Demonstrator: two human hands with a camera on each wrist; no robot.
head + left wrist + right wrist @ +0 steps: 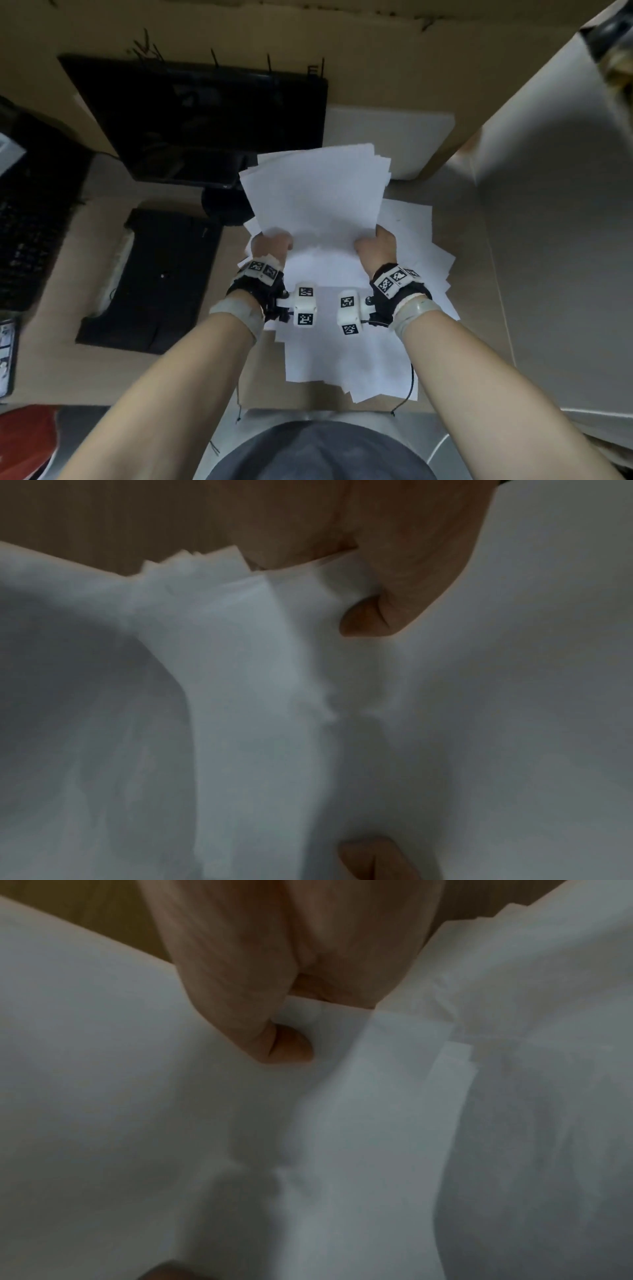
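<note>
Gripping a bundle of white sheets [315, 192] by its near edge, the person is holding it up, tilted away, above the loose papers [346, 359] that are lying fanned out on the brown desk [191, 373]. The left hand [272, 244] is pinching the left corner and the right hand [376, 247] the right corner. In the wrist views the left thumb [394, 607] and right thumb [240, 1015] are pressing on top, with the other fingers mostly hidden under the paper. The sheets are sitting uneven, their far corners splaying. Squaring them well is probably calling for a looser hold, so the pages can slide, and for tapping the lower edge on bare desk rather than on the slippery pile. Squeezing hard risks creasing the corners. No writing is showing on the paper; the wrist bands [394, 279] are carrying only square black-and-white codes, and a mark on the dark monitor [198, 120] is too small to read
</note>
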